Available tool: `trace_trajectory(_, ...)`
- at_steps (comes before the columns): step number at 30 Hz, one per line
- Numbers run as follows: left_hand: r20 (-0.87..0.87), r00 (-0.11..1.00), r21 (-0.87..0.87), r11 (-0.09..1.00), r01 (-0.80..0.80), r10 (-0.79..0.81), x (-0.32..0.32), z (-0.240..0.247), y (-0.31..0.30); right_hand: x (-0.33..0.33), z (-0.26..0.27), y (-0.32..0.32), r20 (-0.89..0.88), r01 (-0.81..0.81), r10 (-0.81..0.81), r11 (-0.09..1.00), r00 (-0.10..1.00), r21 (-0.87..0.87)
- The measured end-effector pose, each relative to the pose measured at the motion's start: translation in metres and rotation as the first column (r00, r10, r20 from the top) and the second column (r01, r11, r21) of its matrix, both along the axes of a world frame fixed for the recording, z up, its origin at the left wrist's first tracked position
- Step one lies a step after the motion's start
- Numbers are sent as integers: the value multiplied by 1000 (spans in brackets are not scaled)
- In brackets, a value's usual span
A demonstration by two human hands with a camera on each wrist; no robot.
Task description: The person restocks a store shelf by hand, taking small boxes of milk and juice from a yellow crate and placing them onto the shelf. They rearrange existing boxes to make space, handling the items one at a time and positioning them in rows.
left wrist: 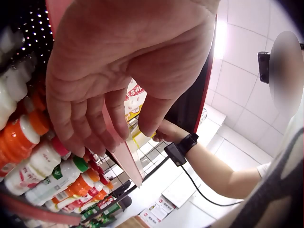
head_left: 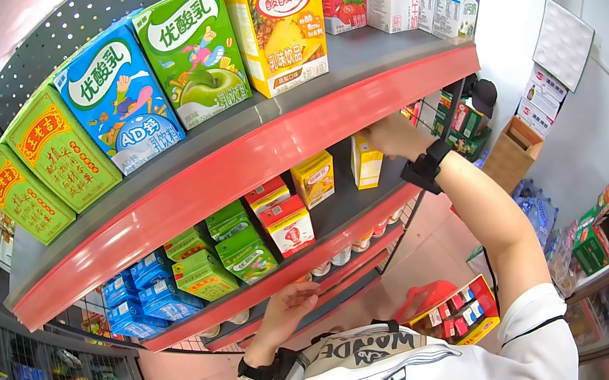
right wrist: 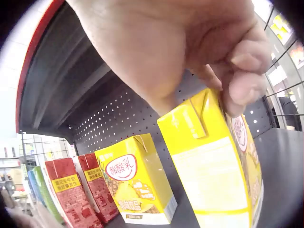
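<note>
My right hand [head_left: 395, 138] reaches onto the second shelf and grips a yellow drink carton [right wrist: 211, 161] by its top, thumb on one side and fingers on the other. That carton stands upright with a white panel facing the right wrist camera. Left of it on the same shelf is another yellow carton [right wrist: 135, 180] with a pineapple picture, a small gap between them. Red-and-white cartons [head_left: 286, 225] stand further left. My left hand [head_left: 287, 315] hangs in front of the lower shelves, fingers loosely bent, holding nothing.
Large drink cartons [head_left: 197, 55] line the top shelf, whose red front edge [head_left: 261, 169] overhangs the second shelf. Green cartons [head_left: 243, 256] and blue cartons [head_left: 141, 298] fill its left part. Bottles [left wrist: 57, 183] stand lower down. A yellow-red box [head_left: 466, 312] with small packs is near my body.
</note>
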State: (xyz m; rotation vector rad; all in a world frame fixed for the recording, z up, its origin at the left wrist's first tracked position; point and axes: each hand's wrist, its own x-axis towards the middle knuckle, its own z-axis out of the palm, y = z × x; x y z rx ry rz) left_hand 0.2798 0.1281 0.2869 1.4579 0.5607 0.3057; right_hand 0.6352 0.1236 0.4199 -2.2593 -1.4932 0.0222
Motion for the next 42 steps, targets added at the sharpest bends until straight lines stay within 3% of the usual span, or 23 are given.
trace_trajectory(2, 8, 1000, 4, 1000, -6, 6, -2, 0, 0, 26, -5, -1, 382, -276, 215, 955, 899, 113)
trace_trajectory(6, 17, 1000, 15, 1000, -8, 8, -6, -4, 0, 34, -7, -7, 406, -387, 346, 922, 846, 21)
trace_trajectory(8, 4, 1000, 38, 999, 0, 0, -5, -4, 1, 34, -16, -7, 370, -604, 598, 789, 711, -114)
trace_trajectory(12, 22, 1000, -1, 1000, -11, 11, -5, -3, 1, 22, 4, -14, 233, -484, 533, 843, 814, -236)
trace_trajectory(14, 26, 1000, -9, 1000, -8, 9, -5, -2, 1, 13, 5, -16, 113, -367, 401, 899, 909, -238)
trace_trajectory(18, 24, 1000, 11, 1000, 3, -3, -3, -4, 0, -9, 11, -24, 114, -424, 450, 885, 886, -193)
trace_trajectory(20, 27, 999, 46, 999, 19, -20, -2, -5, 0, -21, 18, -28, -46, -500, 501, 846, 864, -183)
trace_trajectory(23, 19, 1000, 48, 999, 9, -10, -2, -5, -1, -32, 14, -30, -80, -551, 545, 824, 835, -135)
trace_trajectory(31, -9, 1000, 20, 1000, 19, -19, -1, -6, -4, -66, -2, -28, 16, -599, 598, 801, 801, 24)
trace_trajectory(38, -5, 1000, 6, 1000, 12, -12, 0, -3, -4, -72, 11, -31, 73, -580, 593, 801, 802, -148)
trace_trajectory(42, -5, 1000, 5, 1000, 1, -1, -1, -3, -5, -67, 8, -27, 101, -611, 621, 783, 777, -114)
